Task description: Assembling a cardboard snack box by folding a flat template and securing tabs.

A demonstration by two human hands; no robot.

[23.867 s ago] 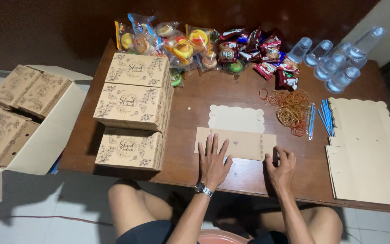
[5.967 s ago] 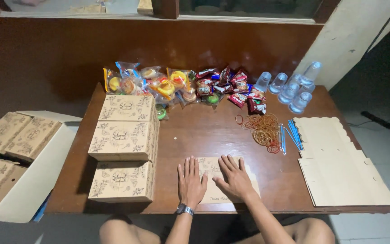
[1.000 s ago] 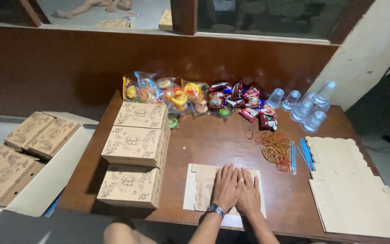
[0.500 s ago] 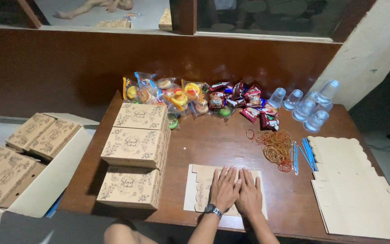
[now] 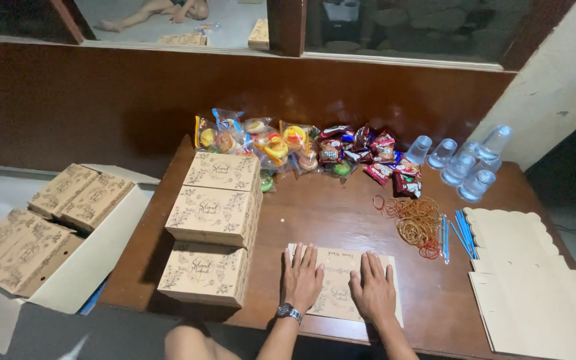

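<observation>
A dark brown wooden table [image 5: 341,213] fills the centre of the frame. Directly on it: three closed kraft boxes [image 5: 213,213] at left (in one row), wrapped snacks [image 5: 301,150] along the upper edge, clear plastic cups [image 5: 461,163] at upper right, rubber bands [image 5: 416,223] and blue straws [image 5: 460,233] right of centre, flat box blanks [image 5: 535,287] at lower right, one flattened blank [image 5: 338,283] at lower centre.

Dim warm indoor light from above — soft shadows, mild edge distortion, focus sharp
</observation>
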